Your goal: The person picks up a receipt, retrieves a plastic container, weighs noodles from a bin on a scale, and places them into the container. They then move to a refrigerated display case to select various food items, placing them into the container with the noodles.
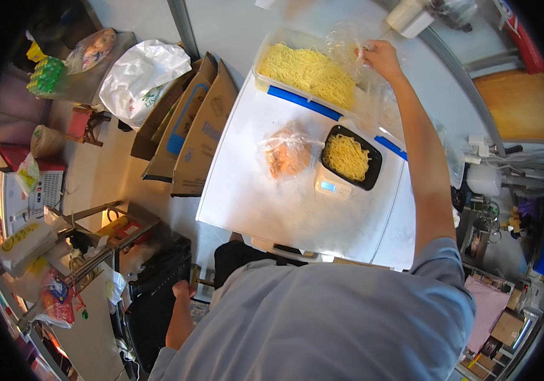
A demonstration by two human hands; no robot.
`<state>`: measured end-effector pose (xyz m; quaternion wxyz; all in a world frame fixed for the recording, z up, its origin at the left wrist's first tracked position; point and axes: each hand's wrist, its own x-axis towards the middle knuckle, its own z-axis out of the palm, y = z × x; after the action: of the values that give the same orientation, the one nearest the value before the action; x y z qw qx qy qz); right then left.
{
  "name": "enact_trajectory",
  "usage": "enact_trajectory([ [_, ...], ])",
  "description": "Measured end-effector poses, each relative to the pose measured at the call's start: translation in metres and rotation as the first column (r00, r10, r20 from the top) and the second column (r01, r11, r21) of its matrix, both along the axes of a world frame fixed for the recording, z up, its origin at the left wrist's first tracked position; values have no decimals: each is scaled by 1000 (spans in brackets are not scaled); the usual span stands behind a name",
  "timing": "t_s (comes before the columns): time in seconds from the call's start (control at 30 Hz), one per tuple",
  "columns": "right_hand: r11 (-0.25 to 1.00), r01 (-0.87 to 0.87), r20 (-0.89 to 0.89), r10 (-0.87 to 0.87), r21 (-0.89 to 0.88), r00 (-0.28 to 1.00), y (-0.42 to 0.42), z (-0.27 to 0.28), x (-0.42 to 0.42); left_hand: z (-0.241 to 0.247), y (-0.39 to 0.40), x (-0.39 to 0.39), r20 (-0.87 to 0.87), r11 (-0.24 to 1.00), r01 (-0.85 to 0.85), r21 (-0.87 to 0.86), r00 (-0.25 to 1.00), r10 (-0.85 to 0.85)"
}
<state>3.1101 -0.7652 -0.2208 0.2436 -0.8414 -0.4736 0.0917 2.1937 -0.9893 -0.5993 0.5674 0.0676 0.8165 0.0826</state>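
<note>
My right hand point(380, 58) reaches to the back of the white table, its fingers closed on a clear thin plastic bag point(345, 47) beside a clear plastic box point(261, 81). Yellow noodles point(307, 71) fill that box. Nearer me, a black plastic tray point(375, 169) of noodles point(347, 157) rests on a small digital kitchen scale point(331, 186). Left of the scale lies a knotted clear bag of orange-coloured food point(288, 152). My left hand point(183, 289) hangs low beside my body, away from the table, its fingers curled; whether it holds anything cannot be told.
Flattened cardboard boxes point(205, 138) and a white plastic bag point(143, 78) stand left of the table point(253, 209). A second clear container with a blue latch point(391, 146) lies by my right forearm. A metal-framed rack point(95, 262) stands at lower left.
</note>
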Motion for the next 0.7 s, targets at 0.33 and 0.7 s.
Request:
enact_trajectory([
  [0.33,858,219,-420,-4,465,907,-62,134,26,42,116,168,299,855,306,419,843,-448],
  [0.7,726,-13,-267,269,687,925,-188,288,-13,5,60,145,241,858,455,237,828,-506],
])
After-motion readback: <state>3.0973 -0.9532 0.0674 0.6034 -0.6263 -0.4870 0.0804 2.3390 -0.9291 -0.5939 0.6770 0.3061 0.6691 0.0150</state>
